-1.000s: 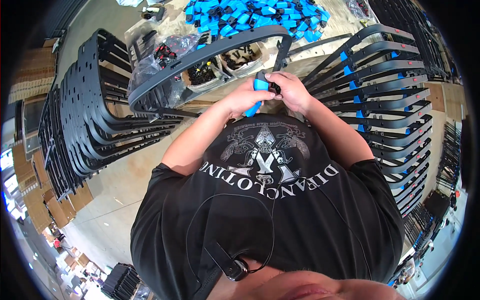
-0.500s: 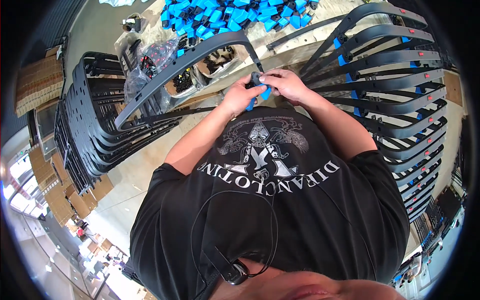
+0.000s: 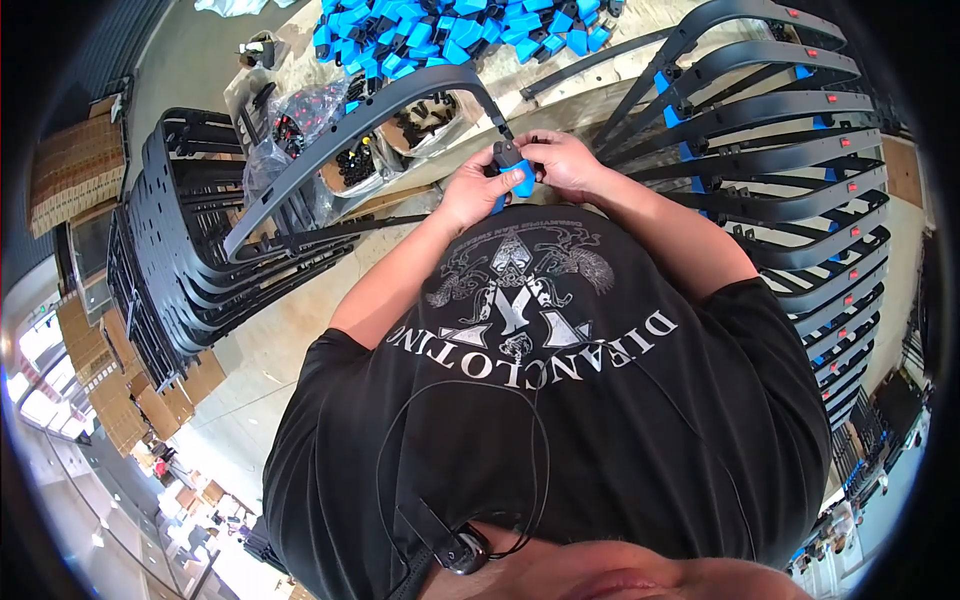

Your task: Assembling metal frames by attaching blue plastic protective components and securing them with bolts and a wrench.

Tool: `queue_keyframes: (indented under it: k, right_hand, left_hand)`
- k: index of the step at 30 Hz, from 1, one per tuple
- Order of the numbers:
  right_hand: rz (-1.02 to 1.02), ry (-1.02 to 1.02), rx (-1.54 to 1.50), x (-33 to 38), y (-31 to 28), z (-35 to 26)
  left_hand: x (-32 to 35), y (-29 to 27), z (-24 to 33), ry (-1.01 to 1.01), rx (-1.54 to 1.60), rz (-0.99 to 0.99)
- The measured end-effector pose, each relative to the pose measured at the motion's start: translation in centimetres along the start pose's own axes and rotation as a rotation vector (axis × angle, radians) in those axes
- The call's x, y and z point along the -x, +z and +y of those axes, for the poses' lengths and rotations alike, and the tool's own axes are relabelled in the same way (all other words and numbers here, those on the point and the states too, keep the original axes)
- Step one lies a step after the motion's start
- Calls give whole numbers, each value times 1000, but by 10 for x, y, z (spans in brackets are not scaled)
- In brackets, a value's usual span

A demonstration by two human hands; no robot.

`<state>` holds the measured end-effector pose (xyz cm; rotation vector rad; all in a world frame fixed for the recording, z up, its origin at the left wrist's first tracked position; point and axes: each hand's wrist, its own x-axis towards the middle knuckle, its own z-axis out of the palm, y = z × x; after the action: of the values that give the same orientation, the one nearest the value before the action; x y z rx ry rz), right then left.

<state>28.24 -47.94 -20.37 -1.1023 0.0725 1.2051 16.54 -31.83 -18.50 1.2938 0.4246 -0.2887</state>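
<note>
both hands (image 3: 520, 170) grip blue clip (image 3: 521, 183); box (image 3: 425, 135) holds black parts

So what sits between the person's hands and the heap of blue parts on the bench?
In the head view, open boxes of small black parts lie between the hands and the blue heap, with the curved black frame arching across.

Stacked black frames (image 3: 170, 250) wall off the bench's left edge, and a second rack of frames (image 3: 790, 170) closes the right. A curved black bar (image 3: 370, 120) arches across in front. Blue clips (image 3: 450, 25) crowd the far edge. Only the gap between the stacks, where both hands (image 3: 520, 170) meet, stays open.
</note>
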Motion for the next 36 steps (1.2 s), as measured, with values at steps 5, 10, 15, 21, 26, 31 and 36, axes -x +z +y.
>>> queue_keyframes:
  k: [5, 10, 15, 21, 26, 31, 36]
  right_hand:
    - [66, -83, 64, 5, 6, -9]
    - [-51, -99, -145, 19, 18, -25]
    - [85, -142, 18, 7, 15, -18]
    - [53, -141, 61, 3, 13, -14]
    - [146, -86, -107, -1, -7, -16]
    - [106, -108, 9, 3, -5, -16]
    - [49, -46, -16, -9, -18, -23]
  left_hand:
    - [1, 2, 9, 56, 54, -13]
    - [10, -1, 29, 132, 151, -158]
    - [3, -10, 20, 71, 13, -16]
    - [3, -14, 23, 11, -25, 46]
    - [-4, -19, 9, -26, 115, 163]
    - [-12, -24, 0, -122, -106, 130]
    - [-26, -23, -6, -225, -111, 76]
